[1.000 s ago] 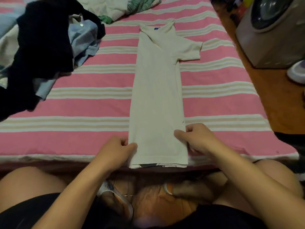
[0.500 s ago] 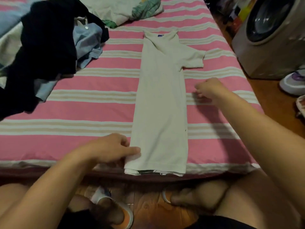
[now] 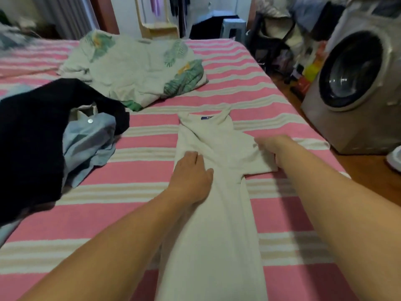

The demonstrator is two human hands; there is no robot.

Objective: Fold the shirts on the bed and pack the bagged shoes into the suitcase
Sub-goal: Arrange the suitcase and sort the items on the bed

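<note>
One head view. Cream shirt (image 3: 213, 192) lying on the pink striped bed (image 3: 130, 216), folded to a narrow strip, long axis running from the near edge away to the collar. Sleeve (image 3: 245, 153) still sticking out rightward from the strip. Right hand (image 3: 268, 146) nearer, resting on that sleeve, fingers apparently curling at its edge; exact grip hard to tell. Left hand (image 3: 192, 170) lying flat, fingers straight, pressing the strip's left side. Likely folding the sleeve leftward across the strip. Unfolded clothes pile (image 3: 50, 137) waiting at left.
</note>
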